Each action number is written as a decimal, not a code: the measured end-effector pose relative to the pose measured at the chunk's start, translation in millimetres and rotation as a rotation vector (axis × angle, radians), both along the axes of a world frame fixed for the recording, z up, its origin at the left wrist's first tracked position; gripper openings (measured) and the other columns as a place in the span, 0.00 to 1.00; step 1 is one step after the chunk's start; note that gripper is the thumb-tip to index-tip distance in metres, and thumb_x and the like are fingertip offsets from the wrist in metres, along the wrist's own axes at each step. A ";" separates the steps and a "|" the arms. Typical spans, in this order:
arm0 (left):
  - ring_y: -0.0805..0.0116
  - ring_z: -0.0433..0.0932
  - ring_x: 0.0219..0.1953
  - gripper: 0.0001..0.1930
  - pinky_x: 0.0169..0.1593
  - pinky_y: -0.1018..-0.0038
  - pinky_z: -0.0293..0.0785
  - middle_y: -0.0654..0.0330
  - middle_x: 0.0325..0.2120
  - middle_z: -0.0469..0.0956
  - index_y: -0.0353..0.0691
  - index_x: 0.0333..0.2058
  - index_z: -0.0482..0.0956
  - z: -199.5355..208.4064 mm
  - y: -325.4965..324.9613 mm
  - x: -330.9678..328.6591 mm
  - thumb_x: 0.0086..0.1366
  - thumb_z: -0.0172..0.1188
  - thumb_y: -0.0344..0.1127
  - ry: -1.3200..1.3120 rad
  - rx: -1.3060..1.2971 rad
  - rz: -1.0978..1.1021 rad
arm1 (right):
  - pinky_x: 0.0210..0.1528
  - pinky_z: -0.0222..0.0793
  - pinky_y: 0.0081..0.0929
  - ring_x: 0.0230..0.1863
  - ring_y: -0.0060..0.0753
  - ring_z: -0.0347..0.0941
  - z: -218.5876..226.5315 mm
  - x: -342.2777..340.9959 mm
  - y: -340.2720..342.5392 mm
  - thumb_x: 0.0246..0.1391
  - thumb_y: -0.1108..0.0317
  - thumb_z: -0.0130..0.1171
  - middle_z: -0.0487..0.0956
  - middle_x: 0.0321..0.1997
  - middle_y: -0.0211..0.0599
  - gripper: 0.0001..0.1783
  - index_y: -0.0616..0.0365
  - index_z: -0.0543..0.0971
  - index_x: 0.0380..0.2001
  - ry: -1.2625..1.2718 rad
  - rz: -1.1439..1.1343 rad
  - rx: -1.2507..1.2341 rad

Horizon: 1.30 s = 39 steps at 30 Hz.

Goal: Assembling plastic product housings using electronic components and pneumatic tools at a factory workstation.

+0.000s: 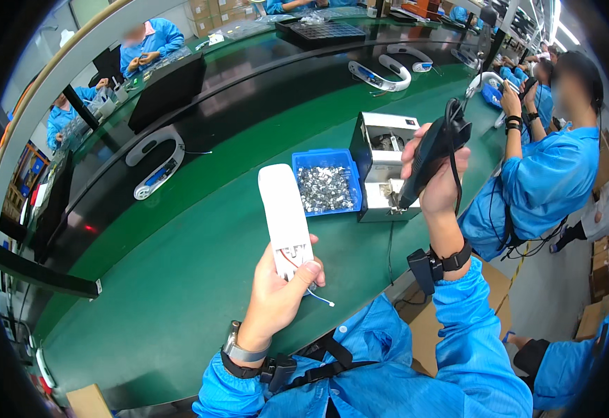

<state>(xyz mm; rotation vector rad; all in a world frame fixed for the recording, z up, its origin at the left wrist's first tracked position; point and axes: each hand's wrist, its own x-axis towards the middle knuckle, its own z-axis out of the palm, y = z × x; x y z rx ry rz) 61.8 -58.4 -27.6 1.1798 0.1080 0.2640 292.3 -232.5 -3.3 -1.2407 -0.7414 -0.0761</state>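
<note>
My left hand (281, 287) is wrapped round the lower end of a long white plastic housing (283, 209). An open recess near my thumb shows small parts, a red wire, and a thin cable (322, 298) with a white plug hanging out. In my right hand (445, 182) is a black electric screwdriver (431, 157), its cord looped at the top. Its tip slants down to the left over a white-fronted screw feeder box (393, 167); whether it touches anything inside I cannot tell. Just left of that box stands a blue bin (355, 182) full of small metal-and-black parts.
On the dark conveyor strip beyond the green bench (179, 292) lie curved white housings (161, 167), with more (381, 80) farther right. A co-worker in blue (552, 167) stands close on my right, holding a white part. Others sit across the line. A cardboard box (489, 285) is below the bench.
</note>
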 end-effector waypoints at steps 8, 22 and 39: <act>0.72 0.76 0.30 0.20 0.37 0.75 0.73 0.59 0.28 0.76 0.31 0.56 0.64 -2.8 0.9 3.6 0.68 0.55 0.26 -0.011 0.035 -0.035 | 0.21 0.69 0.22 0.18 0.30 0.72 61.1 -49.9 18.2 0.57 0.23 0.30 0.76 0.27 0.45 0.48 0.64 0.70 0.44 0.094 0.171 0.243; 0.73 0.76 0.30 0.14 0.35 0.77 0.73 0.61 0.29 0.75 0.33 0.49 0.67 -4.2 -2.5 1.5 0.68 0.56 0.27 -0.026 0.058 -0.042 | 0.20 0.69 0.33 0.17 0.34 0.70 108.7 -119.3 75.4 0.58 0.26 0.36 0.73 0.28 0.42 0.40 0.56 0.67 0.45 -0.051 0.577 0.415; 0.75 0.76 0.31 0.16 0.35 0.78 0.73 0.63 0.30 0.75 0.33 0.52 0.66 -9.2 0.3 -2.0 0.69 0.57 0.29 -0.026 0.058 -0.047 | 0.19 0.69 0.32 0.16 0.34 0.70 95.5 -126.5 86.9 0.58 0.25 0.37 0.73 0.27 0.42 0.41 0.57 0.68 0.44 -0.049 0.574 0.408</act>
